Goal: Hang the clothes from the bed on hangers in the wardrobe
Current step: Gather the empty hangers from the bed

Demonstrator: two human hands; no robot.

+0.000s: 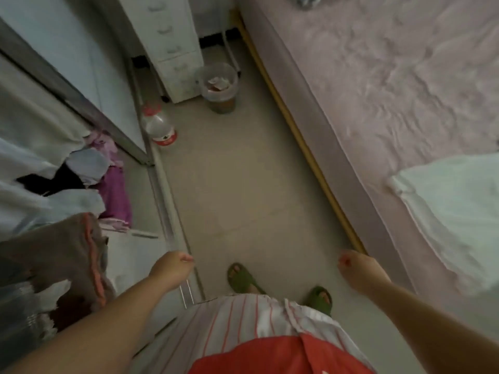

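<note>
I look down a narrow floor strip between the wardrobe and the bed. My left hand [172, 268] hangs beside the wardrobe's sliding track, fingers loosely curled, holding nothing. My right hand [356, 268] hangs near the bed's edge, also loosely curled and empty. A white garment [453, 211] lies on the pink bed [391, 90] at the right. Inside the open wardrobe [67, 76] on the left, a brown garment with orange trim [67, 255] and pale clothes [40, 171] hang; purple fabric [116, 195] lies on the wardrobe floor.
A white drawer unit [172, 44] stands at the far end, with a clear bin [218, 85] beside it. A large water bottle with a red label [159, 125] stands by the wardrobe track. My feet in green slippers [240, 279] are on the beige floor.
</note>
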